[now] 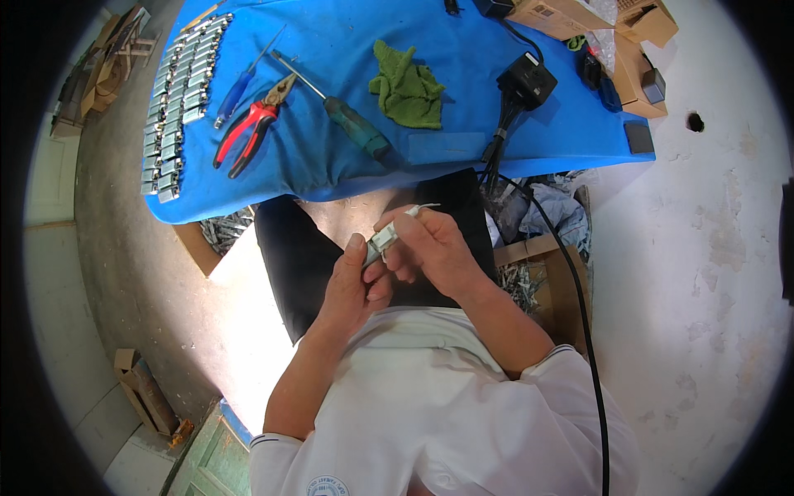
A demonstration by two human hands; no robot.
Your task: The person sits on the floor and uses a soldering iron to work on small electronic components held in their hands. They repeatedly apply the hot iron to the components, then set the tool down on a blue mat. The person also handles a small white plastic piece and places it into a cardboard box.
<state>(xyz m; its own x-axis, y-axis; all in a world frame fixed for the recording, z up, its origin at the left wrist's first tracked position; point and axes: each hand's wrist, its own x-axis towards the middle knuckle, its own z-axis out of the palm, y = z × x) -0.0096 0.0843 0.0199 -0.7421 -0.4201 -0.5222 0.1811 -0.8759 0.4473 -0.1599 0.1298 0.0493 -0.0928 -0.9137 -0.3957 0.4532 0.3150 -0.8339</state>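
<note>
Blue cloth-covered table (331, 37), top of frame: rows of small silvery metal parts (172, 126), upper left; red-and-black-handled pliers (263, 109), near them; crumpled green cloth (407, 87), top centre. Centre of frame: one small pale oblong piece (383, 239), pinched in my left hand (343, 287) and my right hand (441, 252), fingers curled round it.

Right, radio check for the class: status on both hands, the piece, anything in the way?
Left hand and right hand: both gripping small whitish part. Part raised, partly covered by grip. Nothing visibly blocking; pliers lie apart on blue cloth.
</note>
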